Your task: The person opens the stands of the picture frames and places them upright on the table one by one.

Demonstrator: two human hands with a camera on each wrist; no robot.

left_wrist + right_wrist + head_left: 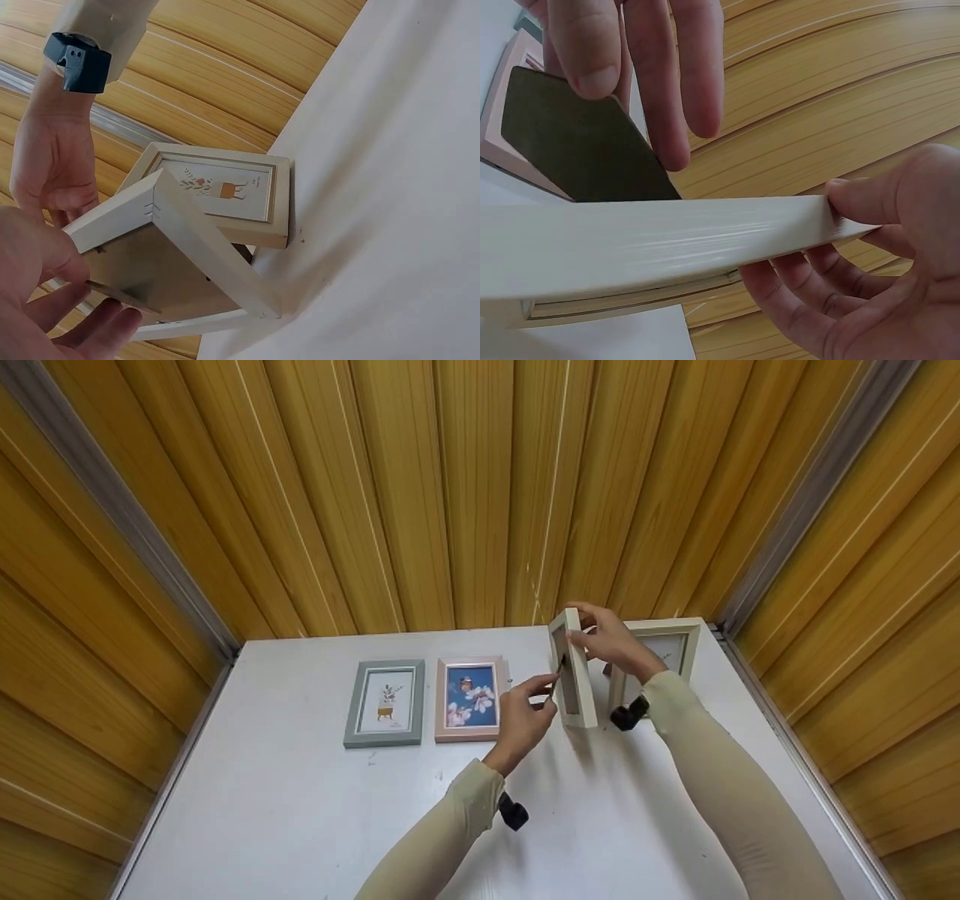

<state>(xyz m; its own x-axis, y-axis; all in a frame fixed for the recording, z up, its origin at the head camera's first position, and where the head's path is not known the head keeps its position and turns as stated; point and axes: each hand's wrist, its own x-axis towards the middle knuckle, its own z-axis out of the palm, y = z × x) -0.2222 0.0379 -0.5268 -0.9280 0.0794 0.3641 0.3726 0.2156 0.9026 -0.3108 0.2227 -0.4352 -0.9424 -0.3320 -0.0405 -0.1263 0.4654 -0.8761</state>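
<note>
Upright and edge-on in the head view, a cream picture frame (583,679) is held over the right part of the table. My right hand (611,643) grips it near its top, with the thumb on one side and the fingers on the other, as the right wrist view shows. A dark flat support leg (577,142) slants out from the frame's brown back board (161,262). With thumb and fingers, my left hand (525,721) pinches this leg at its edge. The frame's front is hidden in the left wrist view.
Another cream picture frame (694,641) stands behind my right wrist, showing a potted plant picture. To the left lie a green frame (384,740) and a pink frame (466,735) on the white table (300,825). Wood-look panels (472,495) enclose the table.
</note>
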